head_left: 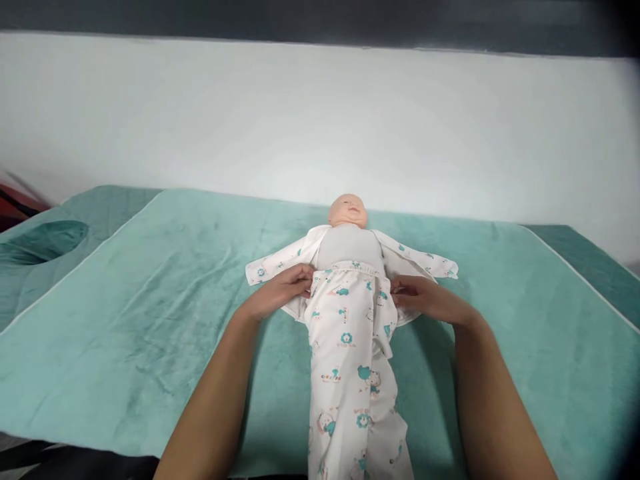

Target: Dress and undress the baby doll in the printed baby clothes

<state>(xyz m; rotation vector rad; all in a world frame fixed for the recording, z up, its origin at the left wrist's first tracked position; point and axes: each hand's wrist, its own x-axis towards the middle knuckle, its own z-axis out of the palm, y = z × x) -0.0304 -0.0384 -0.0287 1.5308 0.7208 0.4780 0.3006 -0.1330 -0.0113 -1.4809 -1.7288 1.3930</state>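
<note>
A baby doll [349, 212] lies on its back, head toward the wall. It has an open white printed jacket [285, 260] with both sleeves spread out, and its pale torso [350, 245] is bare in the middle. White baby pants [345, 347] with a teal animal print cover its lower body, the waistband across its belly. My left hand [285, 290] has its fingers closed at the left side of the waistband. At the right side, my right hand [425, 297] grips the pants too, its fingertips partly hidden by the cloth.
A teal cover [165, 293] with wrinkles lies over the padded table beneath the doll. The table's left end has a round face hole [50, 241]. A white wall [300, 120] stands right behind the table. Something red [20, 200] shows at the far left.
</note>
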